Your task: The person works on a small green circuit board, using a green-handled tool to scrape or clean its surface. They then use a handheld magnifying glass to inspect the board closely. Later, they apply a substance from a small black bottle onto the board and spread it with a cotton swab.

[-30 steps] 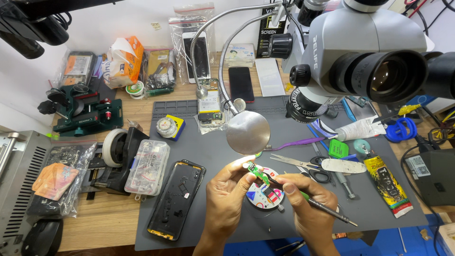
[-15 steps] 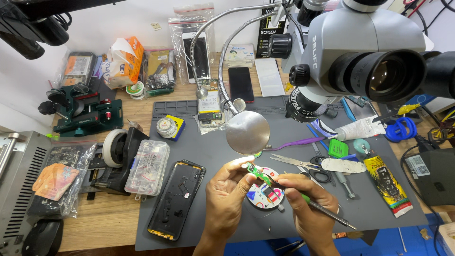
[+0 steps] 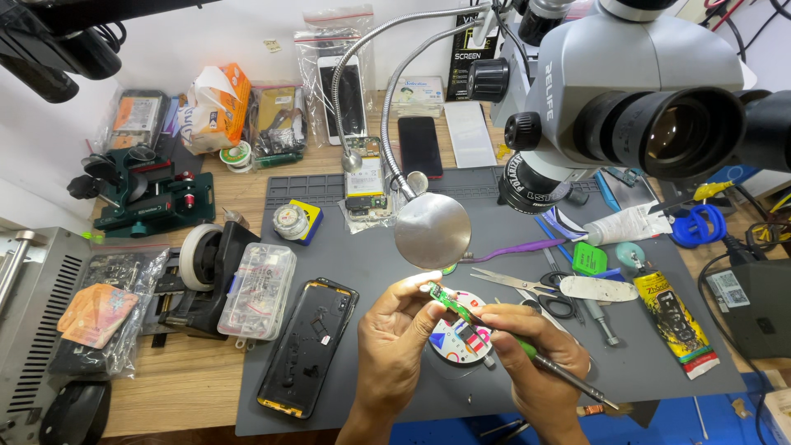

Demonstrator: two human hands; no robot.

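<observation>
The left hand [image 3: 394, 346] fingers pinch a small green board [image 3: 442, 297], at 12 o'clock of a round dish [image 3: 458, 339]. The right hand [image 3: 535, 363] grips a thin tool [image 3: 568, 381]. The board looks light, stiff, easy to break; hold its edges.

Orange pkg [image 3: 216, 105] back-left; yellow-black glue tube [image 3: 677, 320] right; dark phone screen [image 3: 420, 145] back-center.

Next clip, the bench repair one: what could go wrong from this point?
The left hand pinches the small green circuit board only at its end, in the air; pressure from the tool in the right hand might flex it or knock it loose. If it drops, it could land on the opened phone frame or among the scissors and be damaged.
</observation>
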